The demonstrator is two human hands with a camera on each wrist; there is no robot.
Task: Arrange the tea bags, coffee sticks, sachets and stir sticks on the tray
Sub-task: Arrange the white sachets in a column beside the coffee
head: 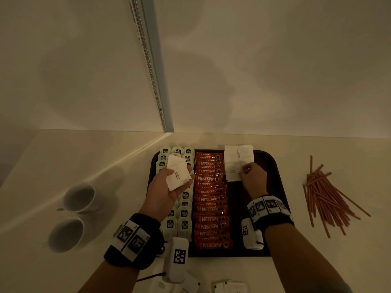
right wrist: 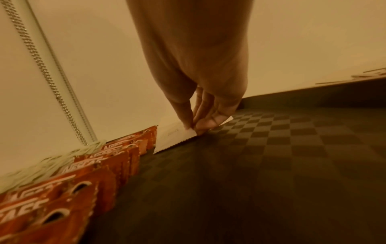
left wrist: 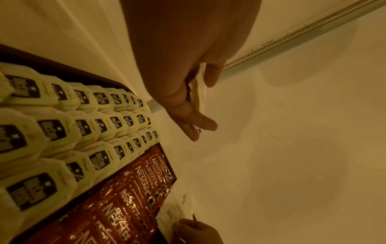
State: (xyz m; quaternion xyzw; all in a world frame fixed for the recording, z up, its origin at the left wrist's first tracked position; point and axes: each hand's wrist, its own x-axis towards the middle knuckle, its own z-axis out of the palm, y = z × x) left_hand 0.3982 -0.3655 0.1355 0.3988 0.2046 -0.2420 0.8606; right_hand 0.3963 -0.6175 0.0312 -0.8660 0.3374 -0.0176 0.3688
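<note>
A dark tray point(head: 275, 182) holds rows of pale green tea bags point(head: 184, 225) on its left and a column of orange coffee sticks point(head: 209, 199) in the middle. White sugar sachets point(head: 239, 154) lie at its far right of centre. My left hand point(head: 169, 187), palm up above the tea bags, holds a small stack of white sachets point(head: 177, 175). My right hand point(head: 250, 176) pinches the corner of one sachet point(right wrist: 177, 137) lying on the tray beside the coffee sticks point(right wrist: 117, 156). Brown stir sticks point(head: 330, 197) lie piled on the counter right of the tray.
Two white cups point(head: 78, 197) point(head: 65, 233) sit on the counter left of the tray. More white sachets point(head: 228, 286) lie at the near counter edge. A wall and a beaded blind chain point(head: 150, 66) rise behind the tray. The tray's right half point(right wrist: 292, 165) is bare.
</note>
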